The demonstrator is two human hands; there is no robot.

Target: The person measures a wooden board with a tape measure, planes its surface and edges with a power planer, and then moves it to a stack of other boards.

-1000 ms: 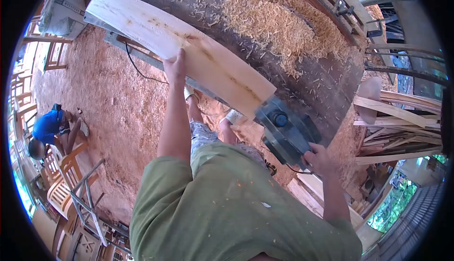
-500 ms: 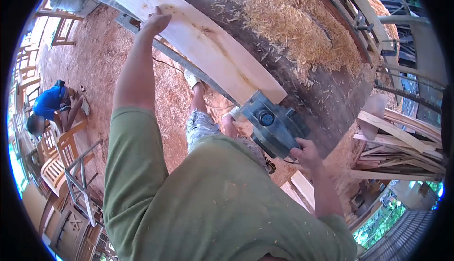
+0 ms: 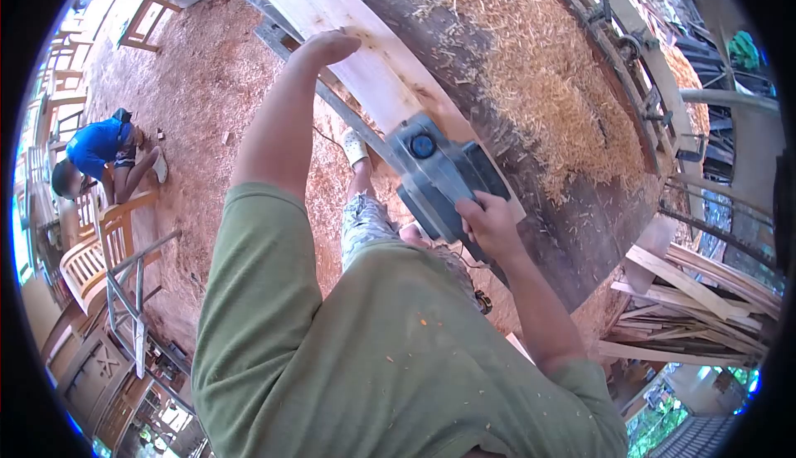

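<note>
A long pale wooden board [image 3: 390, 85] with brown streaks lies across the dark workbench. On its near part sits a blue-grey electric planer [image 3: 444, 172] with a round dark knob. My right hand [image 3: 491, 224] is closed around the planer's rear handle. Farther up, my left hand [image 3: 333, 46] rests on the board at its left edge, fingers stretched out and partly hidden. The planer's underside cannot be seen.
Curled wood shavings [image 3: 551, 101] are heaped on the workbench [image 3: 572, 234], right of the board. Stacked timber strips [image 3: 688, 300] lie at right. A person in blue [image 3: 99, 147] crouches at left near wooden chairs [image 3: 120, 230].
The planer has moved forward along the board with my right hand on it, closer to my left hand. My left hand stays on the board. The camera view has shifted slightly.
</note>
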